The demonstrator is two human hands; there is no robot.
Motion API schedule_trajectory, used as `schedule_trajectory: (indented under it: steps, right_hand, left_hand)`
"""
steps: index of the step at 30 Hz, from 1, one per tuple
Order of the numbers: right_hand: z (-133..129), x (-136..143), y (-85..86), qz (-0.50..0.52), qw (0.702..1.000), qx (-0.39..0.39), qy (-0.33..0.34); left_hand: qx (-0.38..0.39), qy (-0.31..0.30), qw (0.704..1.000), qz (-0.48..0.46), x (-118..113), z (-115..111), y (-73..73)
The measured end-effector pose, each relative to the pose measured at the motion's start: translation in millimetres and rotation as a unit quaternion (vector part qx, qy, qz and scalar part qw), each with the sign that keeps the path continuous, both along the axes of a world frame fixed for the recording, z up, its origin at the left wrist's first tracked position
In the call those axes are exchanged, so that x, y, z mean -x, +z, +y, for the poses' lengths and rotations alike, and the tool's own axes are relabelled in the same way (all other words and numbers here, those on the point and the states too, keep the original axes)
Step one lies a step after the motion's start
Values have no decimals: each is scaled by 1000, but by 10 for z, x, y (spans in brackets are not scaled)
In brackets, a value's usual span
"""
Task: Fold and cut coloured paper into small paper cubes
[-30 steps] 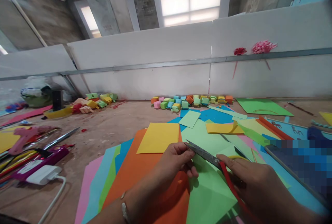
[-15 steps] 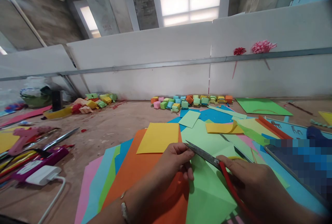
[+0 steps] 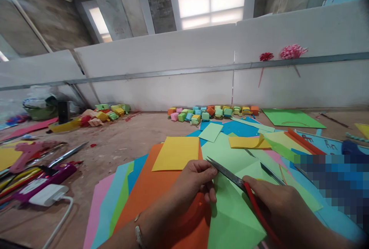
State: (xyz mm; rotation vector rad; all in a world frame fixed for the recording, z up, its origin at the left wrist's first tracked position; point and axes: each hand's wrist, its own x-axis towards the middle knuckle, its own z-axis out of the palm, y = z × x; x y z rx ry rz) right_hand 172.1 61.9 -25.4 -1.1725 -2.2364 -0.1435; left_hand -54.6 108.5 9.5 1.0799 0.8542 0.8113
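Observation:
My right hand (image 3: 284, 203) is closed around the red handle of the scissors (image 3: 230, 176), whose dark blades point up and left. The blades look nearly together and lie across a light green sheet of paper (image 3: 230, 214). My left hand (image 3: 198, 177) is closed, thumb against fingers, pinching the upper left edge of that sheet close to the blade tips. Under the left forearm lies an orange sheet (image 3: 138, 199). A yellow square of paper (image 3: 177, 151) rests on it, just beyond the left hand.
Small folded paper cubes (image 3: 206, 116) line the wall. A craft knife (image 3: 272, 174) lies on papers at right. On the left are a pink glue gun (image 3: 25, 152), a purple power strip (image 3: 49, 177) and a white charger (image 3: 49, 194). A green sheet (image 3: 292, 119) lies far right.
Both hands have shifted very slightly right and down with the scissors and the green sheet. The sheet's lower right corner has moved a little right. Other things look the same.

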Motion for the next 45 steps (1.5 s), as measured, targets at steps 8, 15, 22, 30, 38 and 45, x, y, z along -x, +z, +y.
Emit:
schedule_trajectory:
  steps: [8, 15, 22, 30, 38, 45]
  right_hand:
    - [-24, 11, 149, 69, 993, 92, -6]
    - [61, -4, 291, 342, 868, 361, -6]
    - [31, 41, 430, 420, 794, 439, -12]
    - [-5, 83, 619, 458, 791, 402, -54]
    - [182, -144, 616, 563, 787, 242, -76]
    - [70, -61, 503, 458, 887, 65, -16]
  left_hand:
    - [-9, -17, 1000, -6, 22, 1, 35]
    - [10, 68, 998, 13, 31, 58, 61]
    - [37, 109, 993, 7, 38, 85, 43]
    - [83, 102, 991, -37, 18, 36, 85]
    - [129, 2, 991, -22, 36, 22, 62]
    - [225, -45, 971, -68, -23, -13, 115]
